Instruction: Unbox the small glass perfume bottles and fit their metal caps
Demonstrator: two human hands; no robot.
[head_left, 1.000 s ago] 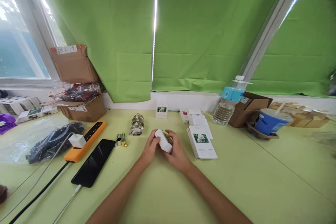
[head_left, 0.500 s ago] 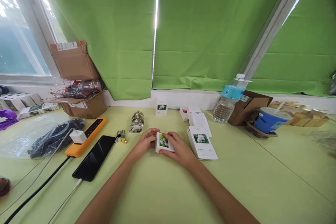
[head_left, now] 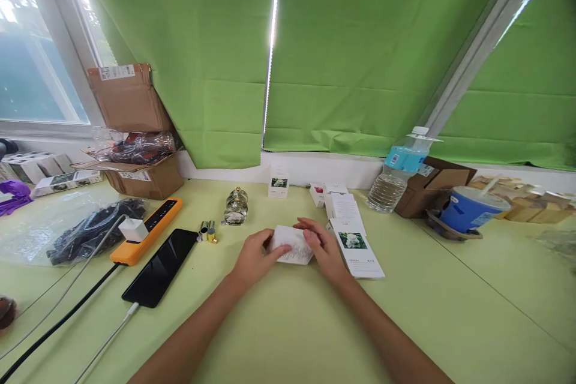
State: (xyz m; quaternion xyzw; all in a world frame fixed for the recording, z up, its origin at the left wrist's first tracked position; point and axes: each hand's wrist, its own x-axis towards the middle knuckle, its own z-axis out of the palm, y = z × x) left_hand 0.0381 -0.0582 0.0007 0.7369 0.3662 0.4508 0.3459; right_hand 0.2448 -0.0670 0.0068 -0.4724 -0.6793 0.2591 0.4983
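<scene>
A small white box (head_left: 292, 245) is held between both hands over the green table, its plain face with faint print turned up. My left hand (head_left: 257, 257) grips its left side, thumb on the top face. My right hand (head_left: 324, 252) holds the right side, fingers over the far edge. Just right of it lie white cards with a flower picture (head_left: 355, 247). Behind the hands stand a glass bottle (head_left: 236, 207), a white flower box (head_left: 279, 185) and a smaller box with a red picture (head_left: 317, 195). Small gold and silver caps (head_left: 207, 231) sit to the left.
On the left are a black phone (head_left: 159, 267) on a cable, an orange power strip (head_left: 146, 231), a bagged dark cable (head_left: 94, 234) and an open carton (head_left: 146, 180). Rightward stand a water bottle (head_left: 391, 177), a brown carton (head_left: 420, 192) and a blue cup (head_left: 470, 210).
The white box has been turned so that its plain face shows instead of the flower picture. My left thumb now lies on it. The view has shifted slightly.
</scene>
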